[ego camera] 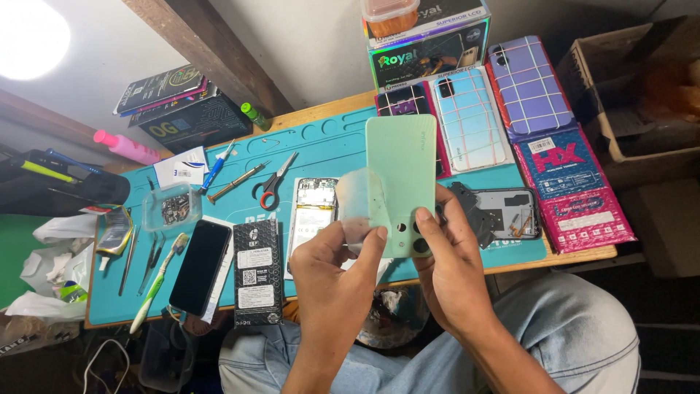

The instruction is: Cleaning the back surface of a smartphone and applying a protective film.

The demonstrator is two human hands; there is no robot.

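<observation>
Two hands are up over the edge of a blue-green work mat (328,149), and both hold the same thing. It is a light green phone back cover (401,175), stood up tall, with its round camera holes near the bottom. The right hand (452,273) is closed on the lower right side of the cover, with the thumb lying across the front by the camera holes. The left hand (332,273) pinches a thin clear film (355,204) between thumb and finger. The film sits at the left edge of the cover and looks partly lifted away from it, though it is hard to tell just how much is stuck.

Under the hands, on the mat, lies an open phone (312,211) with its insides showing. Just to its left is a black flat box (257,271), and next to that a dark phone (200,266) lying face up. A green and white toothbrush (159,281) lies further left, beside some tweezers (153,252). A small clear tub (171,208) sits above them. Scissors with red and black handles (275,182) rest near the top of the mat, with a screwdriver (237,182) close by. To the right of the cover is a black phone frame (503,211). Behind it lie shiny phone backs (470,120) and a pink packet (576,186).
</observation>
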